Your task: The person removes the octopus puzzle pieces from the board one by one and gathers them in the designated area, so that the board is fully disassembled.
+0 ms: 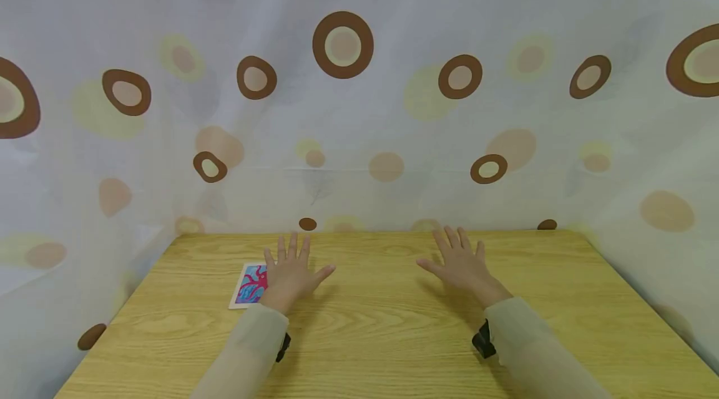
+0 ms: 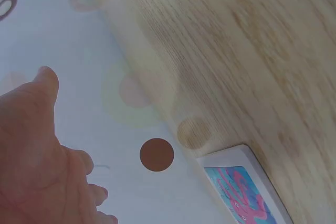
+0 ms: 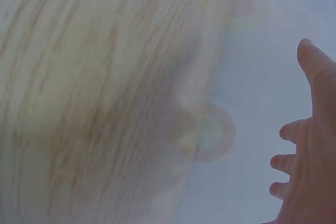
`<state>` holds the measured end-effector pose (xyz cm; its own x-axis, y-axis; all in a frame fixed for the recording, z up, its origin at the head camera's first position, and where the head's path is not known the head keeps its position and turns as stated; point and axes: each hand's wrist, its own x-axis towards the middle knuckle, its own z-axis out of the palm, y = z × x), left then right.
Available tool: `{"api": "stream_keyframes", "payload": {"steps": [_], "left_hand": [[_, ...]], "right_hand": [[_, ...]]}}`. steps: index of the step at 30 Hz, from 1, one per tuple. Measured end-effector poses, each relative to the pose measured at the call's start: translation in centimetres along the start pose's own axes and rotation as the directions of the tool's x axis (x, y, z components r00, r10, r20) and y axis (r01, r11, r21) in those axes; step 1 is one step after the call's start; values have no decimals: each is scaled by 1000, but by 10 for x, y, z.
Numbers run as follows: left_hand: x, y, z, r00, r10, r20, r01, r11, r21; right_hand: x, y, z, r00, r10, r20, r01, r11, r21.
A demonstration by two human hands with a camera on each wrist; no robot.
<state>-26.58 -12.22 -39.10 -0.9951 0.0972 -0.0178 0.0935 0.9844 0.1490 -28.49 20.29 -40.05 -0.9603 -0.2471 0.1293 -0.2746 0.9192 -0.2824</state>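
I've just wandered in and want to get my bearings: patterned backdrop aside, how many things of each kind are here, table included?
Hands: 2 (left hand, right hand)
Sleeves: 2 (left sleeve, right sleeve)
Black wrist pieces: 2 (left piece, right piece)
Picture card: 1
Table: 1
Total: 8

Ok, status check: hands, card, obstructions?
Left hand spread, holding nothing. Right hand likewise. Picture card flat on table. Left hand partly hides it in head view.
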Motion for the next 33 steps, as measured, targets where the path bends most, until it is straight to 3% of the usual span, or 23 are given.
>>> {"api": "stream_keyframes", "payload": {"steps": [9,16,25,29,33], "left_hand": [[1,-9,0,1000,-9,-22,9,1000,26],[-3,-22,-1,999,-14,-38,15,1000,21],[-9,-63,0,996,16,-84,-16,1000,7],[-17,-80,-5,994,50,-99,-51,999,-10],[-24,-95,-10,991,78,-106,-82,996,-39]], "right_hand": [[13,-11,1,997,-66,-34,66,998,-21],[28,-36,-1,993,-116,-13,115,993,-15],[53,-82,13,975,-214,56,220,967,-130],[58,-106,22,967,-236,100,245,966,-86],[62,-128,33,957,-255,140,255,967,19]]}}
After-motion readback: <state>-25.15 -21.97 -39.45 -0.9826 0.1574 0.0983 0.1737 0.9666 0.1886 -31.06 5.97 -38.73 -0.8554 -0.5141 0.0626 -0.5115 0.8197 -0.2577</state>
